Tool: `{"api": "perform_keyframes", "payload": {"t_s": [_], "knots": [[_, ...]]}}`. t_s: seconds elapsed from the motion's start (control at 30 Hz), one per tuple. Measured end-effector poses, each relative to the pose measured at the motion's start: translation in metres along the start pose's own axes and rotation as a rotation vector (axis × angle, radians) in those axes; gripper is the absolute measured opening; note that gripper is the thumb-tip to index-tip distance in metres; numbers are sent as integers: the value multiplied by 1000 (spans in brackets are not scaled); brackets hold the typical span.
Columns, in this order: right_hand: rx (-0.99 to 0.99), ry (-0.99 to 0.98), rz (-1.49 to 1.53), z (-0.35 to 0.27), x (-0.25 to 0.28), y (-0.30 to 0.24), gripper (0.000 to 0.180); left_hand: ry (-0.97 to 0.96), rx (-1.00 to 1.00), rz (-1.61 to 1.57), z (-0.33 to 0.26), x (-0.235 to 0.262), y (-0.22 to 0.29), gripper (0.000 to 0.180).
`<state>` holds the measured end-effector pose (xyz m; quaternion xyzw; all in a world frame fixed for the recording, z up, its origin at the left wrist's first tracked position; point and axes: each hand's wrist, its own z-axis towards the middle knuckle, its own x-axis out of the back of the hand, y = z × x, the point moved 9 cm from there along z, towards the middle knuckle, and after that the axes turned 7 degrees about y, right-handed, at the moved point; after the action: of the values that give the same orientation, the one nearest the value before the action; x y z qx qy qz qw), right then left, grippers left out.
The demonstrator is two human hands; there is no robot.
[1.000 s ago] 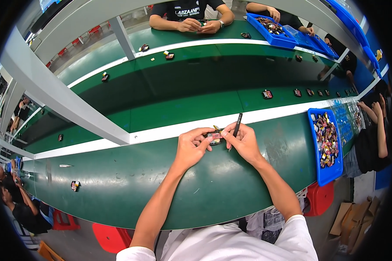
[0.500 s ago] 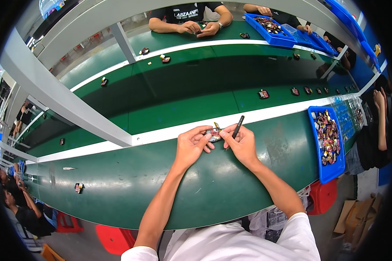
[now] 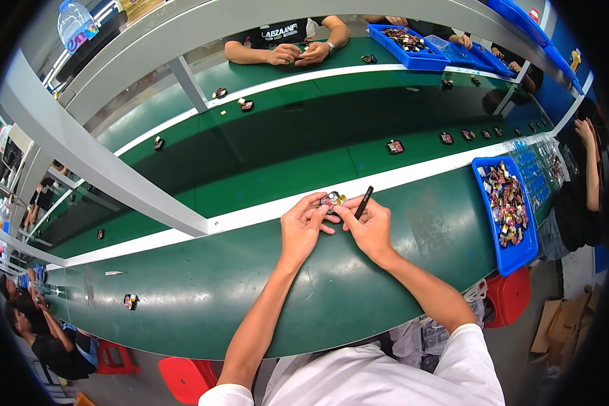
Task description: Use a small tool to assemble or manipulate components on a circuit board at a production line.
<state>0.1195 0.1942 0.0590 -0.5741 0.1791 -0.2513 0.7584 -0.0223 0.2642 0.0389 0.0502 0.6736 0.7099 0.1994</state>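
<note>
Above the green bench [image 3: 250, 271], my left hand [image 3: 302, 227] pinches a small dark part [image 3: 331, 198] with red, silver and yellow pieces, which looks like a small electronic assembly. My right hand [image 3: 370, 230] has a slim black pen-like tool [image 3: 364, 201] gripped between its fingers, with the upper end pointing up and away. The thumb and fingertips of that hand meet the part's right side, beside a yellow piece. The tool's lower end is hidden by the hand.
A blue tray [image 3: 477, 176] heaped with similar small parts stands on the right. One loose part [image 3: 130, 302] lies on the bench at left. Beyond a white rail [image 3: 413, 166], several parts sit spaced along a green belt [image 3: 284, 155]. A grey post [image 3: 115, 159] slants at left. Co-workers sit around.
The part is tilted differently in my fingers, and its yellow piece, which stuck up before, now lies lower at the right. The view has shifted slightly.
</note>
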Motion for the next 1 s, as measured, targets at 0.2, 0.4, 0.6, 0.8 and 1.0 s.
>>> {"api": "perform_keyframes", "payload": {"t_s": [0.2,0.4,0.6,0.8,1.0], "knots": [[19,-7,-38,-2,-1,-2,13,7,-4,-49,-1,-1,1,31],[15,-30,-53,-2,-1,4,15,-4,-8,-67,-1,-1,1,30],[-14,-104,-19,-4,-7,5,19,26,16,-80,1,3,-3,29],[-120,-101,244,9,-1,5,20,47,63,-123,1,9,-1,27],[-353,-172,345,25,11,12,61,49,56,-118,1,11,0,26]]}}
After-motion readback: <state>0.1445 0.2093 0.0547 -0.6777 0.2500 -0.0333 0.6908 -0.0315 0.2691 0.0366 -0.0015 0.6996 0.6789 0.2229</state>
